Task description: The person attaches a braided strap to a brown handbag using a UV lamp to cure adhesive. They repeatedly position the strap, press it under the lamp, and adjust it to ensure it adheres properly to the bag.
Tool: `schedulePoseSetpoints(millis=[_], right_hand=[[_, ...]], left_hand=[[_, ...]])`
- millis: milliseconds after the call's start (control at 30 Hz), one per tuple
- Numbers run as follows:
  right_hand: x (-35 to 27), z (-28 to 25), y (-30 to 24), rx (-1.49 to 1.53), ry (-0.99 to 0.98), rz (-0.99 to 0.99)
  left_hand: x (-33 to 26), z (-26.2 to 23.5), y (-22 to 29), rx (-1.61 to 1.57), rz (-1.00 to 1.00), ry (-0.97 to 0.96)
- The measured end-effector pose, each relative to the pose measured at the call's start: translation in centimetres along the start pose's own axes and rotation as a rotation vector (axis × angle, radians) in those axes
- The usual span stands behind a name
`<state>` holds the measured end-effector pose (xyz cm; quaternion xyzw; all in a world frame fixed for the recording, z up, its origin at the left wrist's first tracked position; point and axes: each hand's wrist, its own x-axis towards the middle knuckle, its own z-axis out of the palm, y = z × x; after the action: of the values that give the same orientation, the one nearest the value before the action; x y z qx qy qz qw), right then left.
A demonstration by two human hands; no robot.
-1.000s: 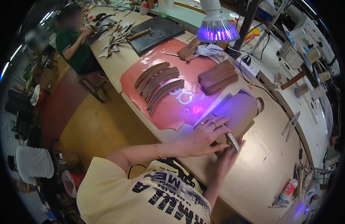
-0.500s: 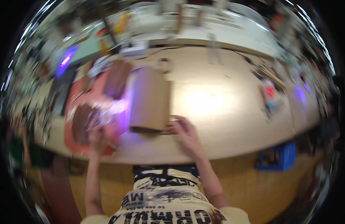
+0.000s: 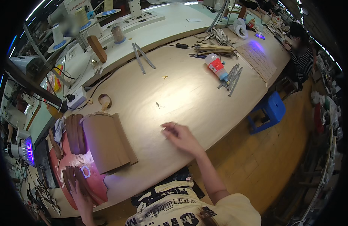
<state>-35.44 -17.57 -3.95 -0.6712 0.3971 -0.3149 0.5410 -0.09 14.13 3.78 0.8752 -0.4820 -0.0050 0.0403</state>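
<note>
My left hand (image 3: 81, 194) rests on a bundle of brown strips (image 3: 71, 177), its fingers stretched over their near part. The strips lie on a red board (image 3: 95, 177) at the table's left end. A second brown strip bundle (image 3: 76, 133) lies farther back on the board. Beside it, a stack of brown sheets (image 3: 106, 145) overlaps the board's right edge. My right hand (image 3: 181, 139) hovers over the table, right of the stack and apart from it. Its fingers are loosely bent, thumb and forefinger apart, with nothing visible between them.
A roll of tape (image 3: 105, 101) sits behind the stack. Metal strips (image 3: 142, 58), a white and red squeeze bottle (image 3: 216, 67) and thin sticks (image 3: 215, 49) lie farther back. A purple-lit lamp (image 3: 28, 150) stands left. A blue stool (image 3: 270, 112) and a seated person (image 3: 300, 52) are right.
My view has swung to the right. My right hand has come away from the brown stack's near corner. The left hand stays at the near strips, its fingers now stretched over them.
</note>
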Motion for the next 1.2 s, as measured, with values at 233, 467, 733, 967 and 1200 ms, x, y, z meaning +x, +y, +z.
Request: schedulePoseSetpoints(millis=[233, 467, 733, 967, 1200], right_hand=[[6.1, -7.4, 0.3, -0.304, 0.403, 0.129], [16.7, -5.8, 0.2, -0.488, 0.146, -0.074], [24.4, -2.5, 2.2, -0.627, 0.188, -0.067], [32.6, 1.0, 1.5, -0.838, 0.426, -0.156], [38.5, 0.9, 2.2, -0.639, 0.312, -0.090]], left_hand=[[5.5, -9.6, 16.7, -0.441, 0.361, 0.337], [7.2, -17.0, 29.1, -0.474, 0.815, 0.661], [6.7, -19.6, 25.0, -0.175, 0.750, 0.727], [4.5, -20.7, 23.5, -0.018, 0.467, 0.578], [5.3, -15.1, 19.8, -0.275, 0.762, 0.278]])
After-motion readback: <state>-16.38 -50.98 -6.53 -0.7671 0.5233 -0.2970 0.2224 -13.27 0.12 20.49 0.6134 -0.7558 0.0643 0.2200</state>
